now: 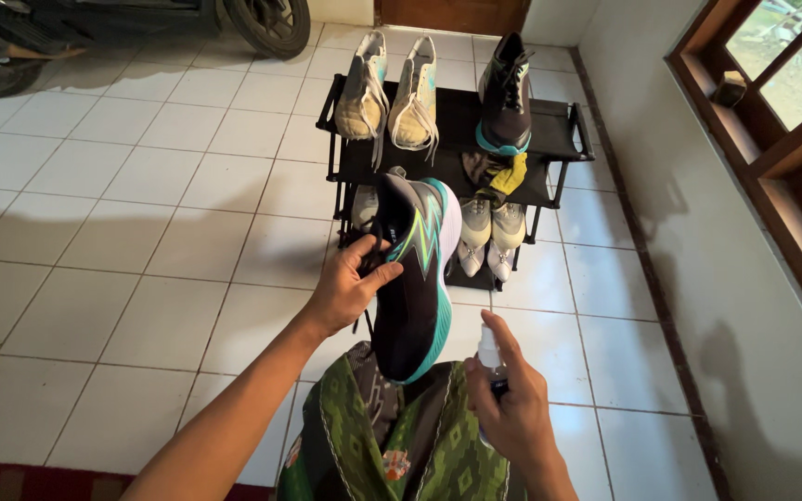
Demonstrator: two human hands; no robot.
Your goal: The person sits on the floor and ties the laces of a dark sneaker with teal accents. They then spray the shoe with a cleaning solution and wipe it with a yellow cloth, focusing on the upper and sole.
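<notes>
Nearest, at the bottom of the view, a green patterned cloth (401, 445) covers the person's lap. Just to its right, the right hand (512, 408) wraps a tight grip around a small spray bottle (490, 357), the forefinger lying along its top over the nozzle, which is aimed at the shoe just beside it.

Above the lap, the left hand (345, 288) holds a black running shoe (415, 278) with teal sole and bright green zigzag stripes. Its grip is closed on the shoe's opening, thumb outside, fingers tucked in. The shoe hangs in the air, its side turned toward the bottle.

To do this well, it seems wise to keep the nozzle a little apart from the shoe, so the mist spreads evenly, and to turn the shoe by the wrist so every side is reached. Holding it over the tiled floor (141, 186) rather than the cloth would likely keep drips off the lap.

Farther off stands a black shoe rack (559, 125) with pale shoes (392, 93), one dark shoe (505, 93) and white shoes (489, 232) below. A motorbike wheel (271, 23) shows beyond.
</notes>
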